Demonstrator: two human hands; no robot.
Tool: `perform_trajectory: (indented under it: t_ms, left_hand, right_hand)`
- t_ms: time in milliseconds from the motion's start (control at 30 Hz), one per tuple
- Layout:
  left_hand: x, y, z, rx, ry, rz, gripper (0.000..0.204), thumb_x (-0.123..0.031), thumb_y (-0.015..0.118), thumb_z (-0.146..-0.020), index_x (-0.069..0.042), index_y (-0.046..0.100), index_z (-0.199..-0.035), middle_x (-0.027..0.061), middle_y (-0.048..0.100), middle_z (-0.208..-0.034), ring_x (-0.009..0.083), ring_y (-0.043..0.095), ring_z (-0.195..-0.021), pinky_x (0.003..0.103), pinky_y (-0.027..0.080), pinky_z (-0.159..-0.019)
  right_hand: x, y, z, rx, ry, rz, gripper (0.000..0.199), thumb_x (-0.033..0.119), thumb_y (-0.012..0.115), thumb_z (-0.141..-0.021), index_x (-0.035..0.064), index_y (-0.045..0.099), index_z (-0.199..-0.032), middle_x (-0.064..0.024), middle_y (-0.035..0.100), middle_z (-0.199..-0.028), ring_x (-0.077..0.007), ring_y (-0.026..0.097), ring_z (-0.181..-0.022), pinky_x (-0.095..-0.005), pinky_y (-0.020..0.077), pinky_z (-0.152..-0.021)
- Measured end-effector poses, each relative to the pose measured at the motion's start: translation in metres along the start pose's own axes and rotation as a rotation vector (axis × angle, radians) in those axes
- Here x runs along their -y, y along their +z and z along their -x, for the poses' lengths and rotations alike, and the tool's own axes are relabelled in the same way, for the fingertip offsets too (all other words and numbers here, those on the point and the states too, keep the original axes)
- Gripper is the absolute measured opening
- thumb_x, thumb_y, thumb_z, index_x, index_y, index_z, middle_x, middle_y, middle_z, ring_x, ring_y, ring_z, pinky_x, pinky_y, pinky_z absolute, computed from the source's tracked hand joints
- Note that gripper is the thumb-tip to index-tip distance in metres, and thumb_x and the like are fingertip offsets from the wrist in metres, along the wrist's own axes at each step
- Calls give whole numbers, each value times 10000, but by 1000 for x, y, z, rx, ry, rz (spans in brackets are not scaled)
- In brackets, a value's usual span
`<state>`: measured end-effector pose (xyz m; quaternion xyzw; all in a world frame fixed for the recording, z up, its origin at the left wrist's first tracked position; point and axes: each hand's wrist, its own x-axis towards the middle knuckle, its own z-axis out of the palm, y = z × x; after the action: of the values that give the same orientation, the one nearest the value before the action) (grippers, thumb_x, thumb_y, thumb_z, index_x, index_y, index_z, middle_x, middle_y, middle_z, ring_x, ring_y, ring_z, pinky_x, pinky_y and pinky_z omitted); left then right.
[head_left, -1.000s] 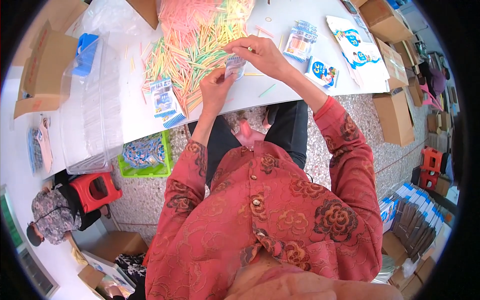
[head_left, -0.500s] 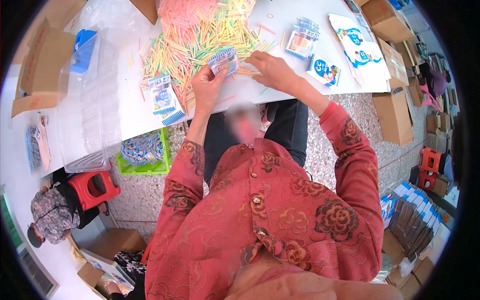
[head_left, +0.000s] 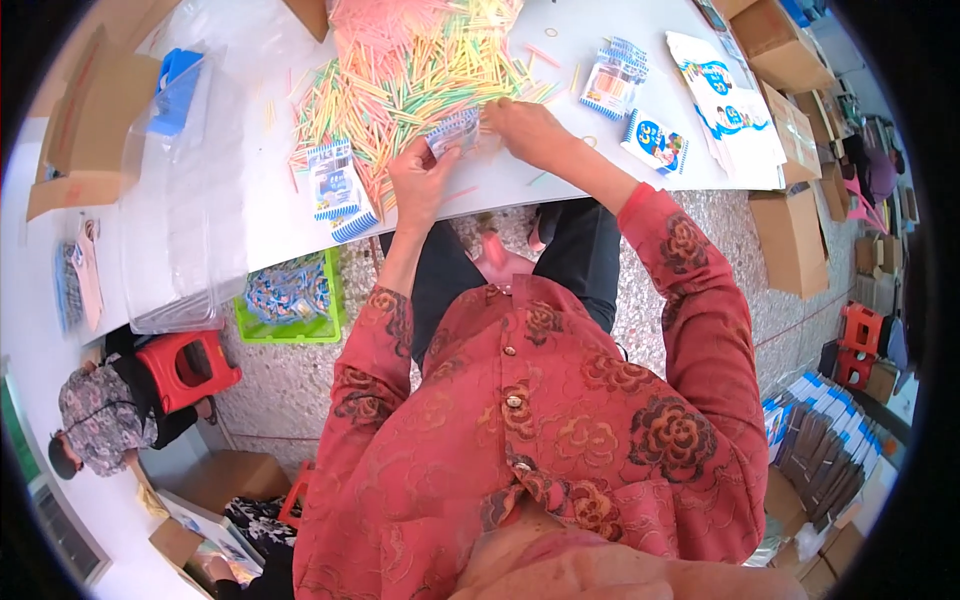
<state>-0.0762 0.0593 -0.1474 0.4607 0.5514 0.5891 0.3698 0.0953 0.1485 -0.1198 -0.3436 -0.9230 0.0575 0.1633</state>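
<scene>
White counter point(head_left: 560, 180) at twelve o'clock holds the stick pile point(head_left: 420, 70); I see my left hand point(head_left: 420, 180) pinching a small packet point(head_left: 452, 130), right hand point(head_left: 525, 128) fingers gathering sticks, filling comes next.

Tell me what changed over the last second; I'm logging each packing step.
The right hand left the small packet and moved onto the pile of coloured sticks. The left hand keeps its grip on the packet. The packets on the white table stayed put.

White table point(head_left: 260, 205); coloured sticks point(head_left: 420, 70); card packs point(head_left: 335, 185).
</scene>
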Motion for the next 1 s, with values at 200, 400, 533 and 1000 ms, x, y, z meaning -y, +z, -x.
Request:
perform_trajectory:
  t_ms: [200, 400, 533, 1000]
  left_hand:
    - [-4, 1, 3, 21, 18, -111, 156, -73, 705, -752, 18, 651, -867, -18, 600, -679, 32, 479, -593, 213, 404, -534]
    - [-18, 4, 6, 41, 25, -150, 139, -43, 697, -754, 24, 646, -865, 19, 635, -713, 56, 567, -653, 213, 466, -604]
    - [-11, 7, 8, 86, 65, -105, 156, -49, 691, -776, -1, 652, -919, -19, 619, -752, 33, 531, -659, 195, 442, -599]
    - [-19, 13, 7, 73, 105, -133, 155, -42, 691, -751, 24, 639, -882, 48, 637, -746, 85, 590, -665, 234, 480, -631]
  right_hand:
    - [-34, -10, 8, -93, 86, -117, 112, -2, 556, -730, -6, 587, -837, -134, 633, -768, -292, 632, -706, -365, 512, -645]
    - [-29, -54, 6, -90, 333, -739, 95, 107, 626, -818, 16, 618, -843, -13, 611, -742, -58, 558, -644, -214, 460, -598]
    - [9, -92, 1, -167, 258, -1070, 84, 116, 608, -864, 39, 626, -837, 52, 597, -794, -13, 523, -679, -178, 427, -600]
    - [25, -63, 1, -136, 82, -719, 156, 134, 659, -801, 72, 662, -944, 3, 618, -965, -49, 524, -761, -184, 383, -599]
